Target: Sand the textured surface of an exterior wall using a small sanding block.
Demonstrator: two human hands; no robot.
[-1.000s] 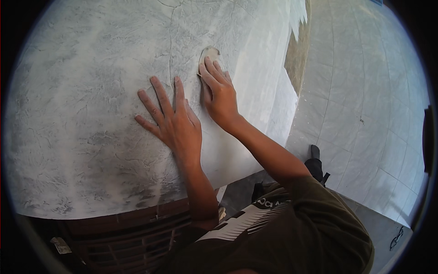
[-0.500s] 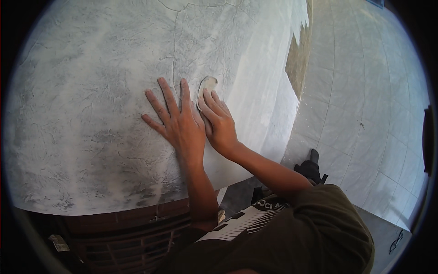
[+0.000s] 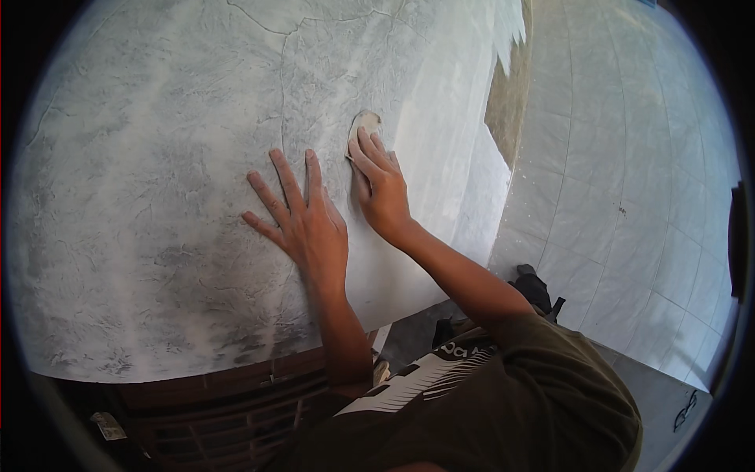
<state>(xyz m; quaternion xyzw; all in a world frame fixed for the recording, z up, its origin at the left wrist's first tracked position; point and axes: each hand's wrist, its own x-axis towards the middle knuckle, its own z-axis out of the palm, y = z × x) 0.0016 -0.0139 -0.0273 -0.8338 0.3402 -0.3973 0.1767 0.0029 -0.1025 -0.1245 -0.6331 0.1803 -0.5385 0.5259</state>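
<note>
A large pale grey slab [image 3: 157,181] with a marbled, dusty surface and a thin crack fills the left and middle of the head view. My left hand [image 3: 303,216] lies flat on it, fingers spread. Just to its right, my right hand [image 3: 381,185] presses a small worn pad of sanding paper [image 3: 363,126] against the slab with its fingertips; most of the pad is under the fingers.
The slab's front edge rests on a red brick base [image 3: 236,393]. To the right lies a tiled floor [image 3: 629,197] dusted white, with a bare brown patch [image 3: 511,102] near the slab's far corner. A dark shoe [image 3: 535,287] shows below my right forearm.
My right hand with the pad slid toward me beside the left hand, then back away to the far position. The left hand stayed flat on the slab.
</note>
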